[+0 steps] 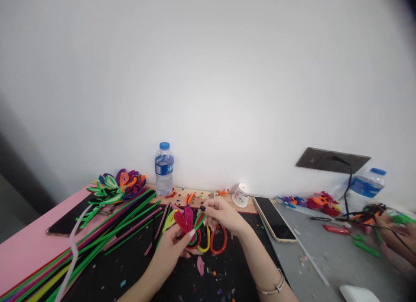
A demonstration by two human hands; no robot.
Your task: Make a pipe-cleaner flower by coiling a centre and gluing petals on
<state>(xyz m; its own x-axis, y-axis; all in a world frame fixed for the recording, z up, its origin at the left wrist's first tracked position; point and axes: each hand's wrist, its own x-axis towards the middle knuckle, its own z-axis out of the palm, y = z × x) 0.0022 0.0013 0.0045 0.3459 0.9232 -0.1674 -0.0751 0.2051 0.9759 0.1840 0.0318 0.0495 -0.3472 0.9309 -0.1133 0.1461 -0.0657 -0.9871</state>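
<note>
My left hand point(173, 245) is closed, thumb and fingers pinching a pipe-cleaner flower point(184, 221) near its centre. The flower has crimson, purple and green looped petals. With its fingers pinched together, my right hand point(222, 214) grips a green and red petal at the flower's right side. Just below my right hand, an orange-red loop point(218, 241) like a scissors handle lies on the black mat point(182, 280), beside a yellow loop. A loose pink petal-shaped piece point(200, 266) lies nearer to me. My palms hide part of the flower.
Long pipe cleaners point(94, 241) and finished flowers point(113, 185) lie at left, over a dark phone. A water bottle point(164, 172), a paper cup point(241, 195) and a phone point(276, 219) stand or lie along the back. At far right, another person's hand point(398, 235) handles pipe cleaners.
</note>
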